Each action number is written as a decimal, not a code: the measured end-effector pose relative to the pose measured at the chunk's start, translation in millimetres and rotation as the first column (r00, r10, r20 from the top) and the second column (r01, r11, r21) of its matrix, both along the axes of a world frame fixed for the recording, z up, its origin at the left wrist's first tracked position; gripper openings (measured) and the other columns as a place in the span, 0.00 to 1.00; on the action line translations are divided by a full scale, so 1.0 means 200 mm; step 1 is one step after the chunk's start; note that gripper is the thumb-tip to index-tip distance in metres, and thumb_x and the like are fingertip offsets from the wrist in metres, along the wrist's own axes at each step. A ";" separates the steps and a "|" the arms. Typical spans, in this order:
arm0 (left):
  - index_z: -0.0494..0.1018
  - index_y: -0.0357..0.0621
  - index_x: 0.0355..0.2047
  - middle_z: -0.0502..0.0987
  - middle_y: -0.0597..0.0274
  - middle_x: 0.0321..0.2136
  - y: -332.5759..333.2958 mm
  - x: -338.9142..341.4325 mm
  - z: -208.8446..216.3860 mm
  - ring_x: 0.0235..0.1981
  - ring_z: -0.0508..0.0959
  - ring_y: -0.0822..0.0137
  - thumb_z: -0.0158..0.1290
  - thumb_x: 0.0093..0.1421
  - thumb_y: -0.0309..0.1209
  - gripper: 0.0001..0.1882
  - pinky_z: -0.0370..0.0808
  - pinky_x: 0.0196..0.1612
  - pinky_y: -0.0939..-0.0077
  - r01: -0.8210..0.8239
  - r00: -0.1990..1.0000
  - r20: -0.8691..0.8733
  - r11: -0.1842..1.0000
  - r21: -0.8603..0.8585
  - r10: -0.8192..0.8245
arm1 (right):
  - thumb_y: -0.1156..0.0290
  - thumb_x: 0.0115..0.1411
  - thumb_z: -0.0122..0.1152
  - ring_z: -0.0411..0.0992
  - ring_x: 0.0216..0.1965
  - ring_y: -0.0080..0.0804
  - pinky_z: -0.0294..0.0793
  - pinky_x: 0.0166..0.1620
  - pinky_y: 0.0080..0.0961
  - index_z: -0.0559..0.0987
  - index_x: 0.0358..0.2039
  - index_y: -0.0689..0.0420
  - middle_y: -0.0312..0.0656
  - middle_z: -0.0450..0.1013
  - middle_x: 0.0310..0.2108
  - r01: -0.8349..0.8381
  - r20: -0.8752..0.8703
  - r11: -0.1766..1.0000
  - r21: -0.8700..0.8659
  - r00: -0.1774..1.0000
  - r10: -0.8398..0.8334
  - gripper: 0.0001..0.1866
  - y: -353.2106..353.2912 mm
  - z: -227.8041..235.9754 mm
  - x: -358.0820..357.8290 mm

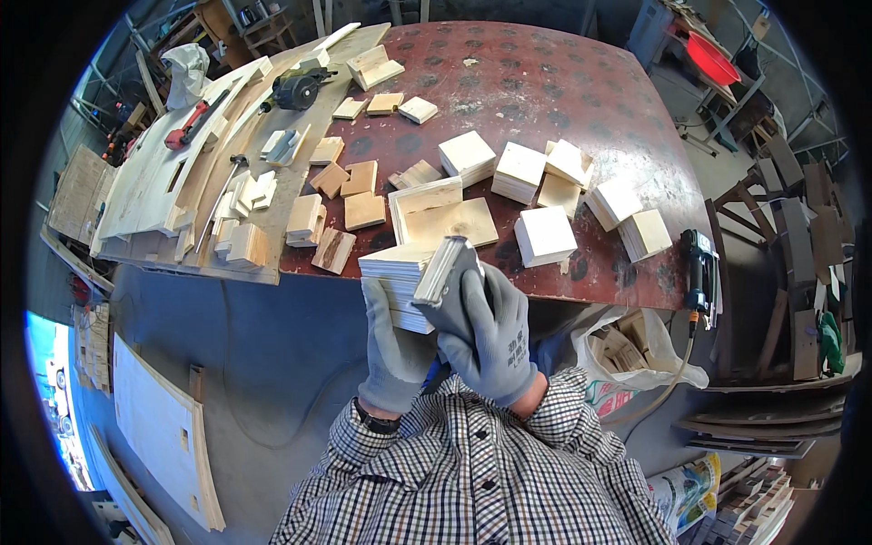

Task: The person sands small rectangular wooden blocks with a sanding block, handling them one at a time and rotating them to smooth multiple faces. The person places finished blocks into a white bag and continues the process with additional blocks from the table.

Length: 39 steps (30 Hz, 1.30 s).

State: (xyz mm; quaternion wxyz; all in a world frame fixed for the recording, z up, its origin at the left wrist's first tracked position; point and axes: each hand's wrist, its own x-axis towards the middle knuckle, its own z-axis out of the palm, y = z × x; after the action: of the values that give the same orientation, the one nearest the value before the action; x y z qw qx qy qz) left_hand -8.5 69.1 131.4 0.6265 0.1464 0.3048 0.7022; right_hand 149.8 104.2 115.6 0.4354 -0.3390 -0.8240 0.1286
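Both my hands wear grey work gloves. My left hand grips a stack of pale plywood squares at the table's front edge, its layered side facing me. In my right hand is a wooden block wrapped in dark grey sandpaper, tilted and held close against the stack's right side. Whether the two touch I cannot tell. Just behind the stack lies an L-shaped wooden piece. To its right sit several stacks of pale square blocks.
Small wood pieces lie on the red table. Left are long boards, a red-handled tool and a dark power tool. A nail gun with a hose hangs at the right edge, above a white sack of offcuts.
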 end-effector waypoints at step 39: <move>0.70 0.57 0.69 0.73 0.60 0.66 -0.08 -0.25 -0.13 0.66 0.71 0.51 0.47 0.70 0.67 0.38 0.62 0.70 0.49 -0.117 0.950 0.305 0.983 0.140 0.070 | 0.61 0.79 0.52 0.57 0.76 0.37 0.54 0.76 0.32 0.48 0.80 0.65 0.51 0.57 0.77 -0.722 -0.762 0.391 -0.572 0.643 0.072 0.39 0.02 0.06 -0.01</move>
State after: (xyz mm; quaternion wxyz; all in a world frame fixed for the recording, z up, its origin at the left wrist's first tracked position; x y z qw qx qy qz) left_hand -57.5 52.5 106.4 0.6179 0.0728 0.1571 0.7670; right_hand 147.7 108.5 128.5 0.4088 -0.2144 -0.5102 0.7257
